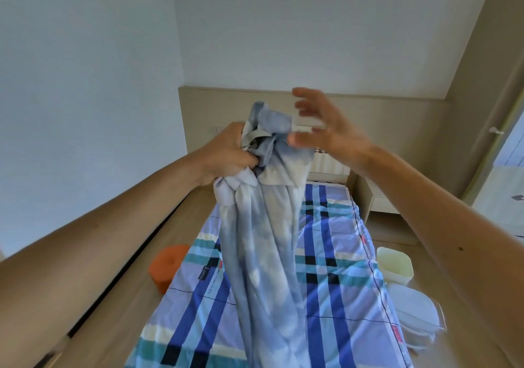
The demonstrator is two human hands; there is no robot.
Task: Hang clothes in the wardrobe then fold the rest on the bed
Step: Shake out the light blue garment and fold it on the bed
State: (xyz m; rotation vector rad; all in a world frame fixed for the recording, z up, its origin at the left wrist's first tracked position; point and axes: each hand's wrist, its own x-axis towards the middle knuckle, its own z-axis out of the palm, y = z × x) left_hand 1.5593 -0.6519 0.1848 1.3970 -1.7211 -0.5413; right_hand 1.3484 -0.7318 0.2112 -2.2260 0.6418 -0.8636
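Right now we grip the bunched top of the blue tie-dye garment [263, 240] in our left hand [229, 155], fingers curled tight into the cloth. Our right hand [331, 132] hovers open just beside it, fingers spread and holding nothing; whether its thumb touches the fabric we cannot tell. The garment hangs in a long twisted column above the bed [334, 254], its lower end running out of view. The risk, as we judge it, is that one fist on a crumpled wad gives no clue to collar or hem, so the right hand may catch a wrong fold and the piece goes down twisted. A slack grip could also let it slide into a heap or off the edge. The bed carries a fairly flat checked cover in blue, teal and black. An orange stool [167, 265] sits on the wooden floor [394, 231] to its left, a pale tub [395, 265] and a white basket [416, 316] to its right, and a low cabinet [377, 197] stands near the beige headboard panel [397, 118] under white walls
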